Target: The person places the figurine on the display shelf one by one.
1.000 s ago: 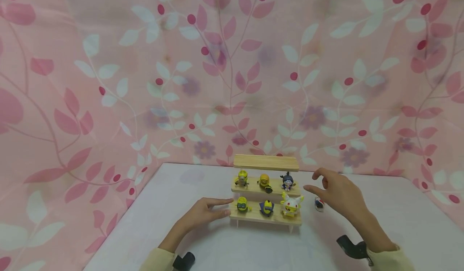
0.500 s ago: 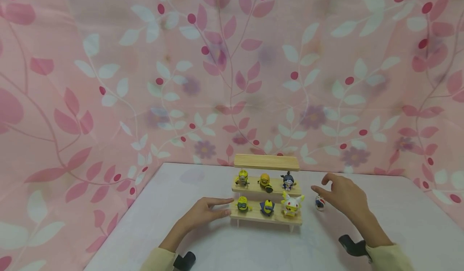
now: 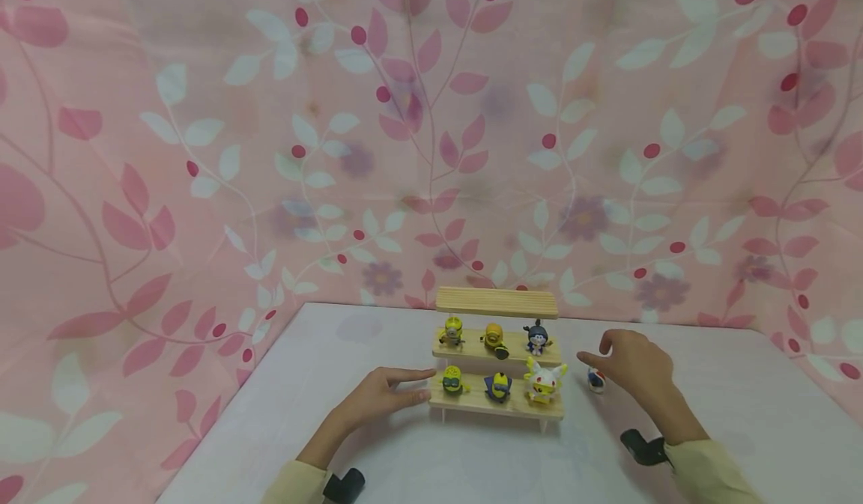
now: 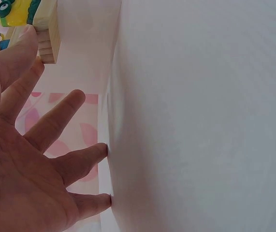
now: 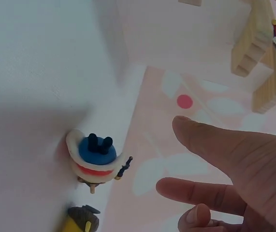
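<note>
A wooden tiered display shelf [image 3: 497,302] carries small toy figurines on its two lower tiers. My left hand [image 3: 380,401] has fingers spread, with thumb and index fingertips at the left end of the lowest board [image 4: 47,43]. Two fingertips reach the white tabletop in the left wrist view. To the right of the shelf my right hand [image 3: 637,362] hovers, thumb and index apart, holding nothing. Close by it a white figurine with a blue and red part [image 5: 96,157] stands on the table, partly hidden by the hand in the head view. A yellow and dark figurine [image 5: 82,220] shows beside that one.
On the middle tier are two yellow figurines [image 3: 452,332] and a dark-haired one [image 3: 537,337]. The lowest tier bears a green-yellow figurine [image 3: 452,380], a caped one [image 3: 499,387] and a white-eared one [image 3: 543,382]. A floral curtain [image 3: 431,152] hangs behind the table.
My right hand has moved away from the shelf to the right and then a little lower, near the white figurine. The left hand stays at the shelf's left end.
</note>
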`<state>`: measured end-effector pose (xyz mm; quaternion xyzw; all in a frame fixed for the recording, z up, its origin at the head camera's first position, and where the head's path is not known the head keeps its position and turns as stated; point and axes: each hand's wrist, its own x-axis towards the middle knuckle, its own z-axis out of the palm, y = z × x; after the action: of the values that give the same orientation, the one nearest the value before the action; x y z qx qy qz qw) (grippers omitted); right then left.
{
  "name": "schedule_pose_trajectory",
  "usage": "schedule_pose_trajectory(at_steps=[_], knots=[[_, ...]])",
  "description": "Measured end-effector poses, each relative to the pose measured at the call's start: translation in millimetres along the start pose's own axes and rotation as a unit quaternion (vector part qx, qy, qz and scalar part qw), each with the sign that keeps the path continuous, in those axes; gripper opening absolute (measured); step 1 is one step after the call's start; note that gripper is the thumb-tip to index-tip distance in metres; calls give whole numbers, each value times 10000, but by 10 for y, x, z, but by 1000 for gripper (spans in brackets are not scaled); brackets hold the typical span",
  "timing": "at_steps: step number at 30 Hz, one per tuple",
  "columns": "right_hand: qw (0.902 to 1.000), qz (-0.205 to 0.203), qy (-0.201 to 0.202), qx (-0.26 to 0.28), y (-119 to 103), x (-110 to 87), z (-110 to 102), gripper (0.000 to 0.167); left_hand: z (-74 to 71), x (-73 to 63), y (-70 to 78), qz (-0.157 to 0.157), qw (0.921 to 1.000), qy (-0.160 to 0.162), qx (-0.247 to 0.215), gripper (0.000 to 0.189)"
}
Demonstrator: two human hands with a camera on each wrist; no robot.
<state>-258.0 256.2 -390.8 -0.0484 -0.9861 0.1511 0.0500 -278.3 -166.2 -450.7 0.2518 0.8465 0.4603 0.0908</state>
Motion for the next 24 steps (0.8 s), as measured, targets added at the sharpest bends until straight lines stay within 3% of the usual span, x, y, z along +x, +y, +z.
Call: schedule_pose_trajectory(at_steps=[9,18,24], knots=[[9982,331,-449,-201,-52,97,59,48,-7,-2,18,-43,9999,55,125,43],[9933,717,-432,-791,-51,188,211,64,2,-3,18,-116,9999,50,93,43],[9921,836,-458,-820,-51,207,255,63,2,-6,29,-150,9999,70,46,42]])
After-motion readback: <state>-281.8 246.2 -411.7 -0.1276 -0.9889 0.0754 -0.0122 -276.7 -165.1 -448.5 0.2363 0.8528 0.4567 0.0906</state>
